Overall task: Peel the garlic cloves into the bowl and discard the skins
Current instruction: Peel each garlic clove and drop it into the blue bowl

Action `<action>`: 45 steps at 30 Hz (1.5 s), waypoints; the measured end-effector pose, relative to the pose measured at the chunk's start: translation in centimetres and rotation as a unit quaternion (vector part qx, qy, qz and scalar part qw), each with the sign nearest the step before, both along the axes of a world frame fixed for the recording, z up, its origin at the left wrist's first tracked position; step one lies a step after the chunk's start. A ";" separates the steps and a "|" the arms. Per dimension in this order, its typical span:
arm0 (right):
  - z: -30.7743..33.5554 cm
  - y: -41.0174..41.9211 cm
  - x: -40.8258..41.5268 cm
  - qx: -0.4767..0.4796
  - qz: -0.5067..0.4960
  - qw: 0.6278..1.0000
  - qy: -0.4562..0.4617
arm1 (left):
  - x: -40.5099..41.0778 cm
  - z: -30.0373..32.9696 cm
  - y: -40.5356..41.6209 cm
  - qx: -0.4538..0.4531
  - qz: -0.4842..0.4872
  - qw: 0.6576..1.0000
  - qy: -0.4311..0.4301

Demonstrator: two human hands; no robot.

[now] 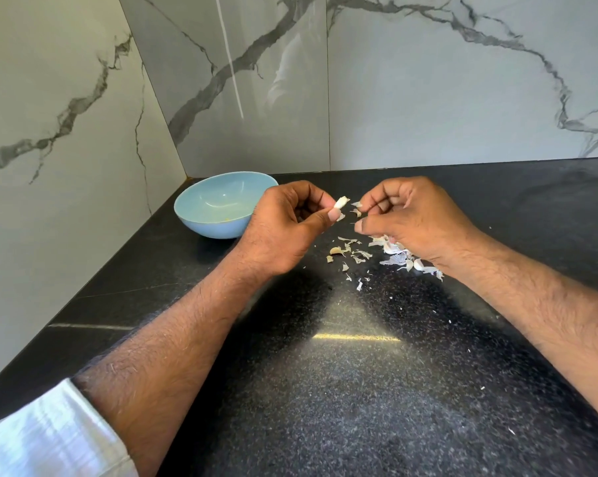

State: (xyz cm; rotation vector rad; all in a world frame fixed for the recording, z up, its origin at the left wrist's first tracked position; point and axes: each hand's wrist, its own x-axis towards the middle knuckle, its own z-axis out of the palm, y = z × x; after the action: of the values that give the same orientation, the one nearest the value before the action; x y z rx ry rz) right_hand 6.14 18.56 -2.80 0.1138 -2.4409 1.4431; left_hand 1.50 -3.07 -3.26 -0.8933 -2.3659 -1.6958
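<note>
- No brand, label or readable writing shows on any surface.
- A white rolled-up sleeve [46, 438] covers the left forearm at the lower left corner.
- The light blue bowl [201, 223] sits on the black speckled counter [342, 390] near the corner of the marble-patterned walls [428, 80]; only a small yellowish speck shows on its inner wall, and its right rim is hidden behind the left hand.
- The left hand [283, 225] is raised above the counter, fingers curled in, thumb and fingertips pinching a white garlic clove [341, 202] that sticks out to the right.
- Small bits of skin [356, 212] hang in the gap between the two hands, close to the clove.
- The right hand [407, 218] is held just beside it, fingers curled inward, thumb and forefinger tips closed on a flake of skin [357, 204].
- Loose skins [356, 253] lie scattered on the counter below the hands.
- A heap of unpeeled cloves and husks [399, 253] lies partly under the right hand and wrist.
</note>
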 end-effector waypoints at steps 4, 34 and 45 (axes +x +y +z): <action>0.4 -0.5 0.6 -0.001 0.044 0.998 0.040 | 0.0 -0.2 0.0 -0.046 0.034 0.998 0.039; 0.4 -0.1 0.4 0.010 0.032 0.999 0.037 | 0.3 -0.5 0.5 -0.071 0.025 0.996 0.047; -0.2 -0.3 0.2 0.045 0.028 0.997 0.056 | 0.6 -0.6 0.9 -0.089 0.041 0.992 0.081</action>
State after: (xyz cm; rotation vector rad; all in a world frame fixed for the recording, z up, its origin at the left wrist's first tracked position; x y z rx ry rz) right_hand 6.35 18.26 -2.97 0.2756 -2.4296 1.3114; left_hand 2.15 -2.19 -3.81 -0.9069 -2.4357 -1.3440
